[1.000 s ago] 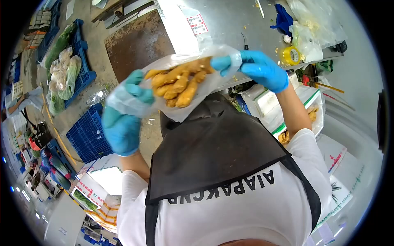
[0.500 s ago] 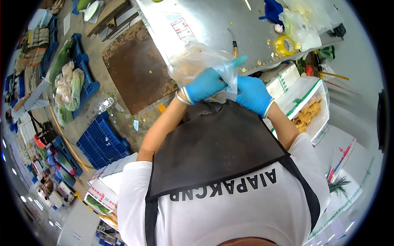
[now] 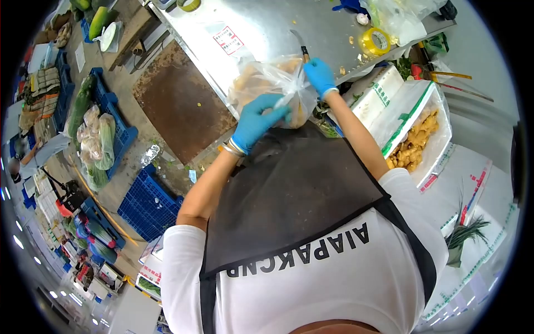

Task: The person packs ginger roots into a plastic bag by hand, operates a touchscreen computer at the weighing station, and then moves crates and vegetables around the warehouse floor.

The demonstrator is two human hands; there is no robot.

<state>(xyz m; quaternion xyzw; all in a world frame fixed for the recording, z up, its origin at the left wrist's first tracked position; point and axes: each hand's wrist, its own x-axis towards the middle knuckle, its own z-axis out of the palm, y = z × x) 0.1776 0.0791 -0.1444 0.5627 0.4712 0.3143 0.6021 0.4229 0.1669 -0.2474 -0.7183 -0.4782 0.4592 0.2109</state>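
My left hand (image 3: pixel 257 119) pinches the bag (image 3: pixel 250 83); my right hand (image 3: pixel 321 77) is at the knife (image 3: pixel 305 52) — grip unclear — so a slip could slit the bag.

Your view was bright, a soft sheen lay on your metal surface (image 3: pixel 267 33), highlights glinted on the plastic bag (image 3: pixel 267 78) before you, small white lamps (image 3: pixel 18 242) glowed at lower left, fisheye distortion bent your edges, black corners framed everything, the far background looked soft.
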